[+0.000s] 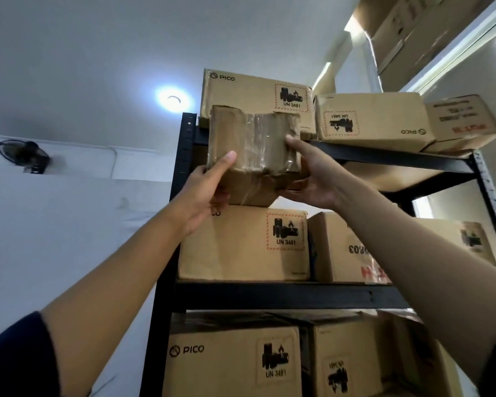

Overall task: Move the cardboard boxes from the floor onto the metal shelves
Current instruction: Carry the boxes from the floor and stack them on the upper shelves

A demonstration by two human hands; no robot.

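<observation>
We see a plain brown taped box (254, 150), tan boxes (242, 245) with black-and-red hazard labels (285, 234), black metal shelves (287, 295), white walls (69, 239).

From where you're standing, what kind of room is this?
Probably a small stockroom or storage room. A black metal shelving rack is packed with cardboard cartons bearing battery shipping labels, and both hands lift a taped box toward it.

Cardboard boxes visible: ten. One taped box (254, 151) held by two hands. Three on the top shelf (384, 156), three on the middle shelf (284, 293), two below, one overhead. Shelf levels visible: two. Ceiling lamp (172, 100): one. Wall fan (23, 157): one.
</observation>
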